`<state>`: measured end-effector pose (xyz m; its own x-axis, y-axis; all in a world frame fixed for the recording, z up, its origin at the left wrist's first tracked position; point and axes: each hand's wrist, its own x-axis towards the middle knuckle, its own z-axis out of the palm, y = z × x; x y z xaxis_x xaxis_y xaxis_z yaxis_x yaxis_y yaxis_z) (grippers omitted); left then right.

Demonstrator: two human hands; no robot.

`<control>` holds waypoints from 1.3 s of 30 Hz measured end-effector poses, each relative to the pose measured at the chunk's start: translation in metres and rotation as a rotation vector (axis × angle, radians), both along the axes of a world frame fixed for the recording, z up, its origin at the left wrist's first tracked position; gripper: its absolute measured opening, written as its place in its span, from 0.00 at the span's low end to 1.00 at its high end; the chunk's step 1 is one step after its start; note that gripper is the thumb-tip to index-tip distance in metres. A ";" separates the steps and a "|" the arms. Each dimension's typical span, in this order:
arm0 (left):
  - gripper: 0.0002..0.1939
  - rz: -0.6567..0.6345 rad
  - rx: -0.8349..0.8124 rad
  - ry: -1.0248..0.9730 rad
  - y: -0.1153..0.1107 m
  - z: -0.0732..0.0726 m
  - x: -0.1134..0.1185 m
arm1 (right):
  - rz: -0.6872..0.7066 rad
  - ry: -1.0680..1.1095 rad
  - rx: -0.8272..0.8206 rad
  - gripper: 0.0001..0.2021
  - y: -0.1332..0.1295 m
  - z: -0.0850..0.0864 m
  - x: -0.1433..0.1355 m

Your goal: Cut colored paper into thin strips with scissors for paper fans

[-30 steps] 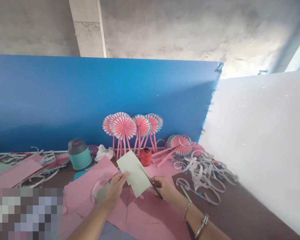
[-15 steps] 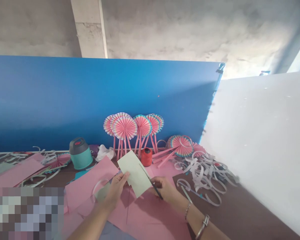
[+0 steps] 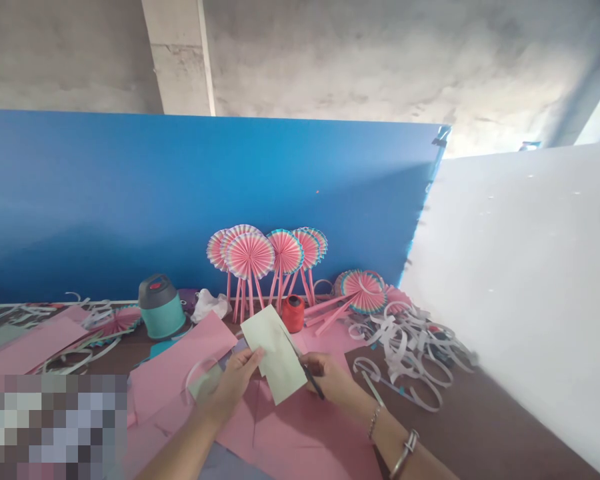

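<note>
Head: card (image 3: 277, 360) over brn tbl (image 3: 490, 420), blue panel (image 3: 180, 180) bhd.

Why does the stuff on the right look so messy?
A pink pleated fan lies down, unlike the upright fans beside it. Curly white paper strips sprawl nearby in a tangle, so it looks untidy.
</note>
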<state>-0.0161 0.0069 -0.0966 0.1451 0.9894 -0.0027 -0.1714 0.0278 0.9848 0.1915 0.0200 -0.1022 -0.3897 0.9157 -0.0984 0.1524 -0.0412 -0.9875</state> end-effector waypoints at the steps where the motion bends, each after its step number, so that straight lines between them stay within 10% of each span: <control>1: 0.14 -0.009 -0.009 0.005 0.000 0.000 0.000 | -0.005 0.003 -0.008 0.16 0.000 0.000 0.000; 39: 0.18 -0.116 0.041 0.086 0.002 -0.013 0.000 | -0.052 0.042 0.104 0.13 0.004 -0.014 -0.002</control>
<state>-0.0158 0.0085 -0.1100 0.2592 0.9656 0.0205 -0.0848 0.0016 0.9964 0.1896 0.0245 -0.1157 -0.3429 0.9393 0.0135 0.1114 0.0549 -0.9923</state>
